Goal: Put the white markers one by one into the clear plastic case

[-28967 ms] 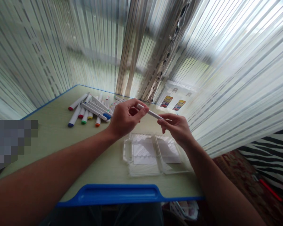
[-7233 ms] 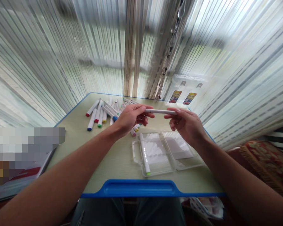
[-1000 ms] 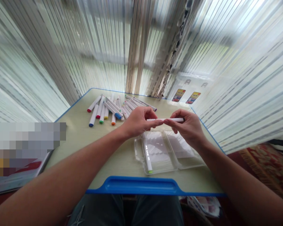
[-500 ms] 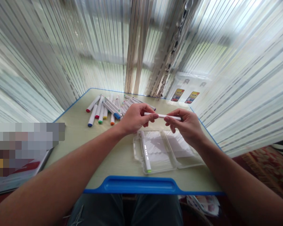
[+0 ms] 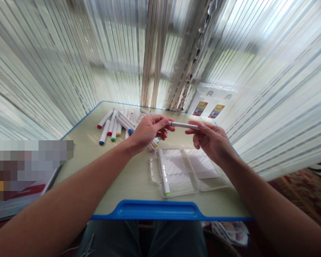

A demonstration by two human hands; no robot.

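- White marker (image 5: 183, 125) lies almost level in the air between your two hands, above the far side of the open case and well off the tabletop.
- Your left hand (image 5: 147, 130) pinches its left end between thumb and forefinger, with the other fingers curled under. Your right hand (image 5: 210, 139) holds the right end in its fingertips, loosely closed.
- Just below, the clear plastic case (image 5: 203, 167) lies opened flat. A green-tipped marker (image 5: 163, 173) sits in its left half along the left wall, tip toward you.
- Loose markers (image 5: 115, 125) are heaped beyond your left hand, and some are hidden under it.
- You have bare table (image 5: 117, 175) to the left of the case, and a narrow strip between the case and the blue front lip (image 5: 157, 210).
- On the right, the case ends near the table edge. Striped curtains (image 5: 256, 107) hang close along the far and right sides, with a labelled packet (image 5: 211, 103) at the far right corner.
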